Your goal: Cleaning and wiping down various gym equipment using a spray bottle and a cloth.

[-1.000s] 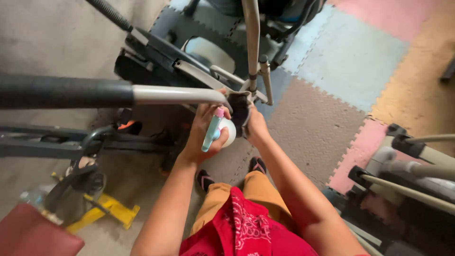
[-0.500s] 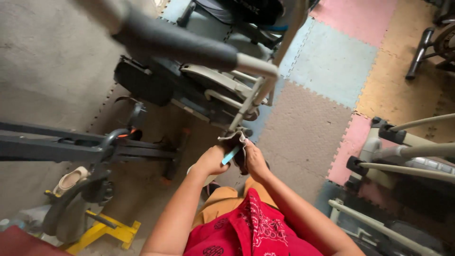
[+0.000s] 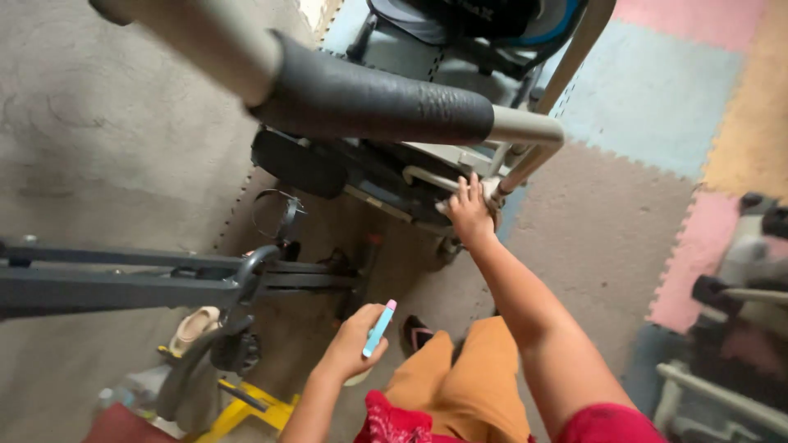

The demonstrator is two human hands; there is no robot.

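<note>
Fingers of the left hand wrap around a spray bottle, its pink-tipped nozzle poking above the knuckles. Right hand lies with fingers spread on the exercise machine's pale frame, below the padded handlebar.

The right arm stretches forward and nearly straight, its forearm bare, with the right hand far out ahead, palm down, fingers spread and pointing away from the body, pressing flat. The left arm stays bent and low, close to the thigh, and the left hand is curled closed in a grip, knuckles facing outward.
</note>
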